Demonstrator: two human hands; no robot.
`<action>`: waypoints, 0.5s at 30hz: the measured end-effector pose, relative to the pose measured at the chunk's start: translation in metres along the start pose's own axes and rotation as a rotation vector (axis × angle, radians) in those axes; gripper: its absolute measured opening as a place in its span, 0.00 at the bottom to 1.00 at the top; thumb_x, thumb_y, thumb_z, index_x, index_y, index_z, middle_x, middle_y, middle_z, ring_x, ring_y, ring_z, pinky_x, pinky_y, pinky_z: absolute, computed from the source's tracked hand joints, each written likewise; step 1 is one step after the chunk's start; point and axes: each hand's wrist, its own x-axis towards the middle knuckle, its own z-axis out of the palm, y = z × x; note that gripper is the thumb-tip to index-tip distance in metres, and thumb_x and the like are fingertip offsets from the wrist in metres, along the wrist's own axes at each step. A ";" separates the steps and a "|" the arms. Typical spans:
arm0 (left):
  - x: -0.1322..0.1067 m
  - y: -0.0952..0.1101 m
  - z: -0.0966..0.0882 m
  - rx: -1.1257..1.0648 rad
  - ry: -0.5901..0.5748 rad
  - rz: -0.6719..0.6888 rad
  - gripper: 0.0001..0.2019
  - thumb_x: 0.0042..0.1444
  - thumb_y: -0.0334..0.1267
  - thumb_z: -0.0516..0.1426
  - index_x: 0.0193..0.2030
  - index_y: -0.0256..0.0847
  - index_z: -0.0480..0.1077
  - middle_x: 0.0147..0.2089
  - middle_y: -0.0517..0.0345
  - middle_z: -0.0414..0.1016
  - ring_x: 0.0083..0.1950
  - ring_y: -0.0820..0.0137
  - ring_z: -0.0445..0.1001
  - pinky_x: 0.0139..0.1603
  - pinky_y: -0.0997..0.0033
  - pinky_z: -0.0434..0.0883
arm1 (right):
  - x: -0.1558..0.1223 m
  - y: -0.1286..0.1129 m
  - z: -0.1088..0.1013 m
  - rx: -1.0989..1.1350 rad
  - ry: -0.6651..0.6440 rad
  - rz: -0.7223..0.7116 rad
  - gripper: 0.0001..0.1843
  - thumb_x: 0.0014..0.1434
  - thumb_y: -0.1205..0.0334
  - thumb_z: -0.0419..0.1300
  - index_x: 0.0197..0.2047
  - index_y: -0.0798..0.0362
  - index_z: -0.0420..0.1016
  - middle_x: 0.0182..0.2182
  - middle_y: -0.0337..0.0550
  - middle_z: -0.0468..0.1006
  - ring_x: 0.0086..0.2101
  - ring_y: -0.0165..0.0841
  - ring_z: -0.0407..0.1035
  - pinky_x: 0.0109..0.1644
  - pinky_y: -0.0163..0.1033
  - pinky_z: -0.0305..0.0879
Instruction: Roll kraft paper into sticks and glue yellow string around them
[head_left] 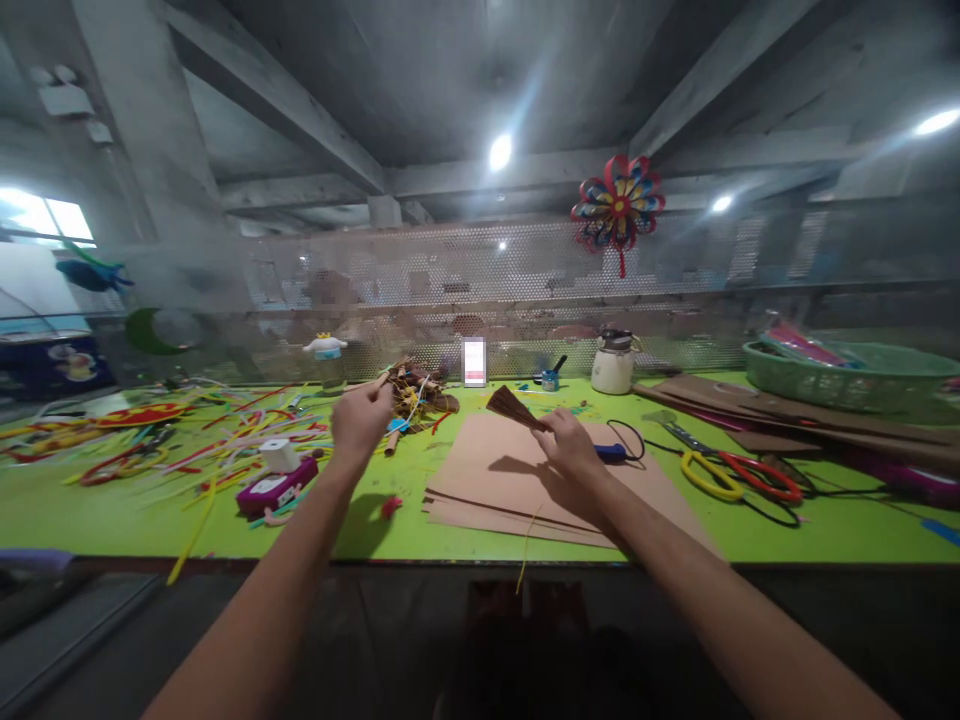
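My right hand (566, 443) is closed on the narrow end of a brown fan-shaped bundle (511, 404), which looks like pleated paper or bristles. Its wide end points up and to the left, above stacked sheets of brown cardboard (480, 465). Raised off the table, my left hand (362, 415) has its fingers pinched together, right beside a tangled pile of brown scraps (420, 393). Whatever those fingertips hold, if anything, blends into the pile behind. A blue-handled tool (611, 453) with a black cord lies on the cardboard, just past my right hand.
Scissors with yellow and red handles (739, 475), brown boards (720, 400) and a green basket (847, 372) lie to the right. Colourful strips and a purple power strip (276, 487) are at left. A white jar (613, 365) stands by the perforated screen (420, 265).
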 end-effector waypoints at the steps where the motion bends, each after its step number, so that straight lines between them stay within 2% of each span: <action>1: -0.006 0.006 0.006 0.125 -0.018 0.159 0.12 0.51 0.40 0.53 0.22 0.35 0.69 0.21 0.55 0.68 0.30 0.67 0.68 0.35 0.68 0.64 | 0.000 -0.003 0.000 0.030 -0.008 -0.019 0.04 0.54 0.64 0.56 0.33 0.53 0.71 0.31 0.45 0.69 0.36 0.38 0.63 0.41 0.42 0.62; 3: -0.019 0.021 0.028 0.161 -0.165 0.470 0.11 0.54 0.39 0.51 0.30 0.37 0.72 0.31 0.53 0.73 0.34 0.69 0.69 0.39 0.70 0.64 | -0.001 -0.007 0.000 0.073 -0.017 -0.051 0.03 0.54 0.65 0.56 0.33 0.52 0.71 0.31 0.45 0.69 0.37 0.37 0.63 0.41 0.42 0.62; 5: -0.033 0.037 0.055 0.159 -0.258 0.712 0.13 0.55 0.40 0.50 0.42 0.37 0.71 0.44 0.49 0.71 0.45 0.67 0.67 0.47 0.68 0.63 | -0.002 -0.011 0.000 0.092 -0.030 -0.076 0.03 0.55 0.65 0.56 0.33 0.52 0.71 0.32 0.45 0.69 0.37 0.37 0.63 0.41 0.42 0.62; 8: -0.045 0.052 0.088 0.247 -0.434 1.019 0.20 0.51 0.43 0.55 0.50 0.37 0.67 0.50 0.45 0.67 0.53 0.61 0.63 0.52 0.63 0.59 | -0.002 -0.010 0.000 0.116 -0.066 -0.094 0.03 0.54 0.65 0.57 0.34 0.52 0.71 0.32 0.44 0.69 0.36 0.36 0.64 0.40 0.41 0.63; 9: -0.047 0.053 0.095 0.293 -0.495 1.085 0.20 0.50 0.43 0.56 0.49 0.38 0.67 0.48 0.46 0.69 0.52 0.61 0.63 0.52 0.61 0.58 | -0.002 -0.009 0.000 0.126 -0.077 -0.097 0.03 0.54 0.65 0.57 0.33 0.52 0.71 0.32 0.44 0.69 0.36 0.36 0.64 0.40 0.41 0.63; 11: -0.048 0.053 0.104 0.395 -0.588 1.132 0.13 0.52 0.41 0.56 0.43 0.39 0.70 0.41 0.49 0.72 0.46 0.62 0.67 0.51 0.59 0.57 | -0.001 -0.005 0.002 0.143 -0.093 -0.096 0.02 0.54 0.65 0.57 0.31 0.52 0.72 0.32 0.44 0.70 0.35 0.35 0.65 0.40 0.41 0.63; 13: -0.045 0.048 0.109 0.471 -0.626 1.108 0.08 0.55 0.38 0.53 0.35 0.40 0.72 0.33 0.53 0.73 0.39 0.66 0.69 0.51 0.56 0.55 | 0.001 -0.002 0.005 0.171 -0.118 -0.064 0.03 0.53 0.66 0.57 0.30 0.53 0.72 0.30 0.44 0.71 0.34 0.34 0.65 0.38 0.40 0.63; 15: -0.042 0.043 0.110 0.480 -0.616 1.076 0.10 0.56 0.37 0.52 0.31 0.40 0.73 0.29 0.55 0.72 0.35 0.67 0.69 0.53 0.54 0.52 | 0.001 0.001 0.007 0.242 -0.153 0.005 0.03 0.52 0.66 0.58 0.31 0.53 0.73 0.29 0.43 0.72 0.31 0.33 0.66 0.35 0.38 0.64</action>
